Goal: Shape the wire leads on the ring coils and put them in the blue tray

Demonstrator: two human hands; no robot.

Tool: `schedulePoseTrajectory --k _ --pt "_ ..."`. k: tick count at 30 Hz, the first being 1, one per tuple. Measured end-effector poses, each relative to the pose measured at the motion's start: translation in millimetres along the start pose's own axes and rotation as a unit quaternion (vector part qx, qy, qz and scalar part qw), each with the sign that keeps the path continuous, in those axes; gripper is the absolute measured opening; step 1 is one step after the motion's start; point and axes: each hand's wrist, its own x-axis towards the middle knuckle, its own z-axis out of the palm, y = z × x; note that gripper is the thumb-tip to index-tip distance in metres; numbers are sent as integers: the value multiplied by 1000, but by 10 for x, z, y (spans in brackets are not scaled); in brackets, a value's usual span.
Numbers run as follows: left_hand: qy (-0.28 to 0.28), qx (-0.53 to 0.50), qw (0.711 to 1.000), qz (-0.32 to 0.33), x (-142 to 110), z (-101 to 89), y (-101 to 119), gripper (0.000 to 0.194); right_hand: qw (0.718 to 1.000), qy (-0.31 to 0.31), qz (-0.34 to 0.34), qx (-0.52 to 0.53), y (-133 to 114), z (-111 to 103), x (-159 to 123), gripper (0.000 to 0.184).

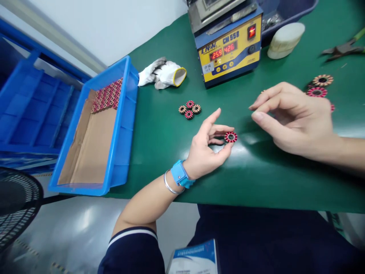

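My left hand (pixel 208 146) pinches a small round red wound coil (pixel 230 137) between thumb and fingers, just above the green table mat (pixel 159 133). A blue wrist strap (pixel 181 174) and a metal bangle sit on that wrist. My right hand (pixel 293 116) hovers to the right of the coil with fingers loosely curled and extended, holding nothing I can see. A cluster of several coils (pixel 189 109) lies on the mat behind my left hand. More coils (pixel 319 85) lie beyond my right hand.
A blue and yellow machine with lit red digits (pixel 229 47) stands at the back. A blue bin (pixel 97 125) lined with cardboard holds rows of coils at left. White gloves (pixel 164 73), a cream pad (pixel 285 40), pliers (pixel 343 47) and a fan (pixel 17 205) are around.
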Motion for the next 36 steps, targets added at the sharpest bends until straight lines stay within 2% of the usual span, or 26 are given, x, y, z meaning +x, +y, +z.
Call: schedulePoseTrajectory --k 3,5,7,9,10,12,13,15,17,20,22,24,27,29,32,34,36 --pt "-23 8 1000 10 25 25 -45 78 999 -45 -29 6 31 -11 -24 6" --pt "-42 34 998 45 45 15 -51 76 994 -102 -42 -14 68 7 -58 26" --pt "-19 63 995 76 80 -53 -60 71 987 -146 -54 -42 116 43 -87 53" --pt "76 106 988 87 142 -199 -101 61 979 -175 -86 -53 169 91 -99 71" --pt "140 132 978 81 184 -301 -141 55 974 -191 -105 -58 194 114 -99 74" --pt "248 182 951 43 279 -538 -254 49 962 -220 -141 -79 234 137 -84 65" --pt "277 200 940 13 328 -659 -321 51 956 -227 -155 -98 244 134 -72 58" --pt "275 235 931 -40 418 -865 -454 60 947 -210 -178 -164 240 96 -45 49" --pt "236 270 931 -63 486 -995 -560 65 933 -167 -211 -238 201 41 -27 48" --pt "183 311 931 -54 549 -1064 -635 54 913 -133 -277 -269 107 3 -41 45" --pt "177 313 932 -48 568 -1067 -635 38 913 -151 -299 -233 62 24 -75 40" --pt "210 278 936 -49 563 -1046 -599 25 916 -174 -306 -194 50 59 -115 36" --pt "244 145 958 -28 486 -913 -470 28 932 -164 -289 -145 70 87 -158 42" --pt "199 52 979 7 390 -738 -343 34 952 -143 -249 -108 76 79 -169 54" --pt "87 -20 996 32 231 -434 -164 37 977 -125 -167 -44 55 52 -166 72" --pt "33 -44 997 45 157 -283 -101 37 985 -122 -122 -6 36 39 -155 74" --pt "5 -70 995 69 124 -201 -94 34 986 -131 -98 15 26 34 -142 68"
